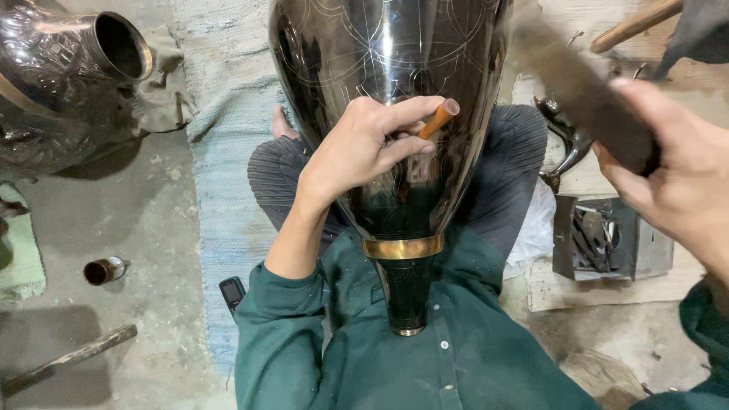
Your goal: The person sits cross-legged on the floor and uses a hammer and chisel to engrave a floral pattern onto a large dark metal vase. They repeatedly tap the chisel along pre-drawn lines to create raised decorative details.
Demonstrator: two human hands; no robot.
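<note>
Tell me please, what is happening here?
A person sits on a rug with a large dark vase across the lap. The left hand holds a thin tool against the vase. The right hand grips a dark, blurred tool raised beside it. Another vase lies nearby.

The top of the large dark vase point(387, 114) is cut off by the far edge. The tip of the wooden-handled tool point(438, 119) is hidden behind the left hand point(364, 148). The block point(585, 99) gripped by the right hand point(676, 175) is blurred. The contents of the grey box point(607, 239) cannot be made out.
</note>
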